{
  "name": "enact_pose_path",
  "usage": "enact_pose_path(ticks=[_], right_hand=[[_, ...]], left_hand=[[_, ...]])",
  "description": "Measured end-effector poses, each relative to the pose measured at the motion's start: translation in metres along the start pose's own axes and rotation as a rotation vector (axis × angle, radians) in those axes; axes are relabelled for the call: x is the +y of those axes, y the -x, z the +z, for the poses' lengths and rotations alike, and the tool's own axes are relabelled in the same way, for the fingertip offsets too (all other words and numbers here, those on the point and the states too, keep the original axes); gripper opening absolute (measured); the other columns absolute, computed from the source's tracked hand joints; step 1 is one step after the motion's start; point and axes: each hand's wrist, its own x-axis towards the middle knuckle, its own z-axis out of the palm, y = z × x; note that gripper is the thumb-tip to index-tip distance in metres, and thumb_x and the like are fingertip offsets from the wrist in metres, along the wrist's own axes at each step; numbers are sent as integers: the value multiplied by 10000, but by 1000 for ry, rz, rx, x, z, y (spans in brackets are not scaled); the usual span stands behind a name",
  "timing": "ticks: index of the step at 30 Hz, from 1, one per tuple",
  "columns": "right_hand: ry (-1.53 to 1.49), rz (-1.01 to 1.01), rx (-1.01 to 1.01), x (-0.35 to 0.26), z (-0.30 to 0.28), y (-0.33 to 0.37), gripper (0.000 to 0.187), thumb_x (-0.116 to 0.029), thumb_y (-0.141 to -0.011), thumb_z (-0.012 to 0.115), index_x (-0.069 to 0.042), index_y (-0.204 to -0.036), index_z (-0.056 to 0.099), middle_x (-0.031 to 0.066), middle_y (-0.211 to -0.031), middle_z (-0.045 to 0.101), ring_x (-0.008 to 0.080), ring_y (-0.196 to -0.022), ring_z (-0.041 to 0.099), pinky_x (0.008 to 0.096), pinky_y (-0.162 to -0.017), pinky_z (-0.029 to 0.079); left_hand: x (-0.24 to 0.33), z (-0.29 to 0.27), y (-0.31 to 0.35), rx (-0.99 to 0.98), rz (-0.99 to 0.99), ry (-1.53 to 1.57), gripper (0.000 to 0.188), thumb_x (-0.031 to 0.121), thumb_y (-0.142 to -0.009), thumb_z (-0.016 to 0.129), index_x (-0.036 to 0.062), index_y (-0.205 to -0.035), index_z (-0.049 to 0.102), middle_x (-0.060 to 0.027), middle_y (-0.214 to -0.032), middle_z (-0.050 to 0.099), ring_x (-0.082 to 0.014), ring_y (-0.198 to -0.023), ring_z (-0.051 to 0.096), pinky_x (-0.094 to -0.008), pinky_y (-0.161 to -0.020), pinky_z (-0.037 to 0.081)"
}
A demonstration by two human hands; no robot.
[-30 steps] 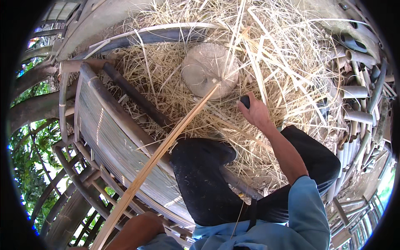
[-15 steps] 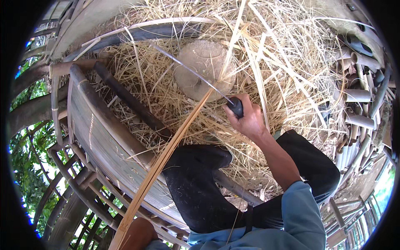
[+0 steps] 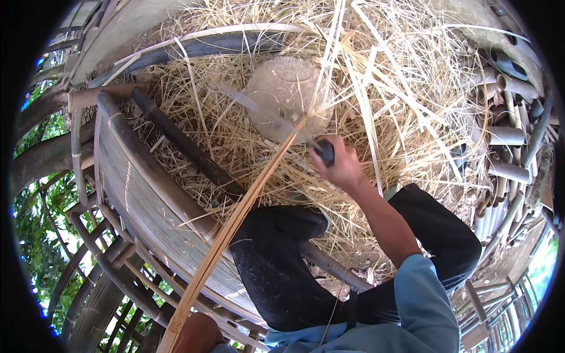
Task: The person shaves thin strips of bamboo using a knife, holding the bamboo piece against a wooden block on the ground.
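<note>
My right hand (image 3: 341, 163) is closed round the dark handle of a long-bladed knife (image 3: 325, 152). The blade is smeared by motion and points away to the left, crossing the far part of a long bamboo strip (image 3: 235, 217) above a round chopping block (image 3: 268, 97). The strip slants from the lower left edge up to the block, its far end split into thin pale slivers. At the lower edge my left hand (image 3: 200, 332) lies against the near end of the strip and grips it; its fingers are mostly hidden.
Pale shavings (image 3: 412, 106) cover the ground round the block. A bamboo bench (image 3: 153, 194) runs along the left, with a dark pole (image 3: 176, 138) beside it. Cut bamboo tubes (image 3: 506, 135) are stacked at the right. My bent legs (image 3: 282, 259) are close below the block.
My right hand has shifted slightly left and nearer to me. The knife blade, sharp before, is now blurred and sits a little lower. The strip and left hand have hardly moved.
</note>
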Motion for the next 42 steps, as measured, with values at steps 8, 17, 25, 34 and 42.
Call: enact_pose_path(ticks=[8,17,25,34,42], right_hand=[[-27,-28,57,-13,-10,7,377,-281,-926,703,-3,-1072,494,217,-670,661,373,-527,681,450,-457,578],[122,299,-98,20,1,18,408,-318,-916,715,6,-1077,525,230,-670,659,421,-574,687,485,-507,579],[162,514,-275,42,-3,19,476,-373,-932,676,7,-1171,519,246,-757,679,447,-689,697,523,-637,587],[-21,295,-6,-26,-56,42,354,-245,-920,693,-11,-1144,551,248,-755,677,407,-660,700,480,-583,564],[108,209,-187,-67,-47,80,401,-240,-929,669,-127,-1280,511,236,-828,698,431,-731,694,519,-642,560]], left_hand=[[-1,-5,0,-5,-5,5,324,261,-992,396,112,-705,396,-6,-602,324,-157,-520,360,-275,-470,294],[3,-7,-4,-5,-14,44,283,211,-974,405,101,-713,393,-19,-620,324,-176,-554,353,-282,-501,308],[15,-20,-14,-2,-13,129,249,167,-957,414,91,-721,391,-31,-635,325,-193,-585,347,-288,-528,319],[-17,-107,-45,334,-143,-25,278,196,-1038,397,58,-800,355,-71,-710,371,-211,-621,357,-359,-545,368],[-1,-102,-29,482,-236,118,461,362,-1101,323,-46,-990,508,-48,-741,362,-164,-603,331,-298,-529,333]])
